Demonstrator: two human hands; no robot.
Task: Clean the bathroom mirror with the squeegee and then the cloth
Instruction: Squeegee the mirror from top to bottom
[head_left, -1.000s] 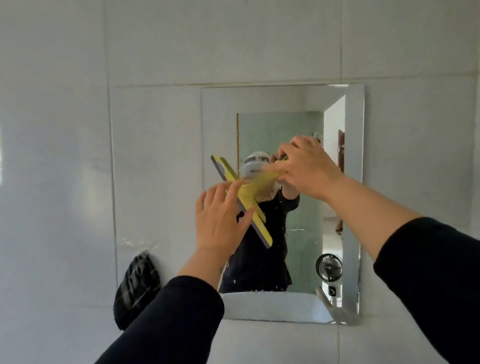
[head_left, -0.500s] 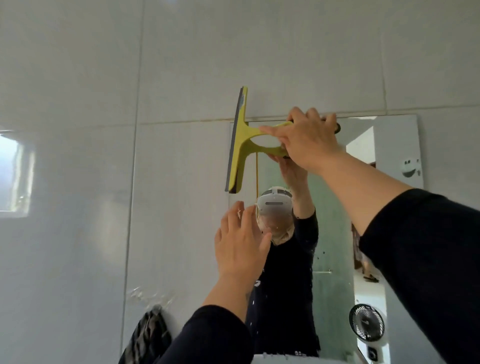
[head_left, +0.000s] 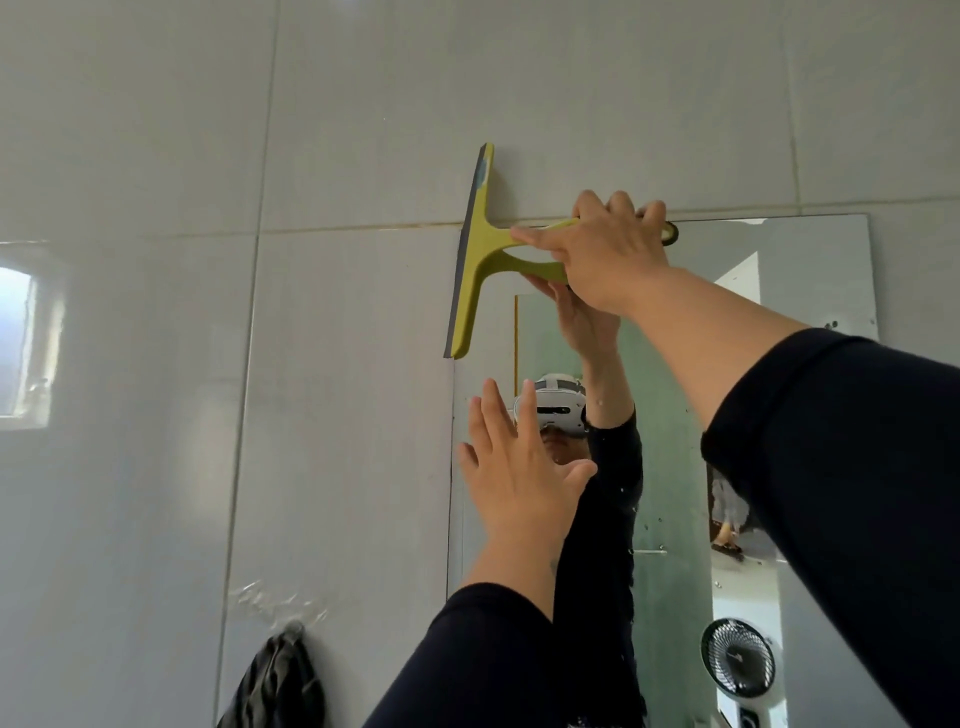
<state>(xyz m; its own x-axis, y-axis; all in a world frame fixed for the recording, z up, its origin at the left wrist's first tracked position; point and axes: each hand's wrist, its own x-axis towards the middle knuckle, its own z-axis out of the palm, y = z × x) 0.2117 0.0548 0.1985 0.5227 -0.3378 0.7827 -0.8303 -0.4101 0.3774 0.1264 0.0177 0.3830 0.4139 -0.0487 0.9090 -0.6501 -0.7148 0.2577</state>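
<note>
A rectangular mirror (head_left: 810, 291) hangs on the white tiled wall. My right hand (head_left: 605, 254) grips the handle of a yellow-green squeegee (head_left: 475, 260). Its grey blade stands nearly upright at the mirror's top left corner, and its upper half overlaps the tile above the mirror. My left hand (head_left: 517, 473) is raised lower down in front of the mirror's left part, fingers spread, holding nothing. Whether it touches the glass I cannot tell. A dark striped cloth (head_left: 275, 686) hangs on the wall at lower left.
The mirror reflects a person with a headset, a green glass door and a small black fan (head_left: 737, 657). A bright window reflection (head_left: 21, 343) sits on the left tiles. Peeled tape residue (head_left: 270, 603) marks the wall above the cloth.
The right hand lifted the squeegee from the mirror's middle to its top left corner and turned the blade upright. The view tilted upward. The left hand stayed open below.
</note>
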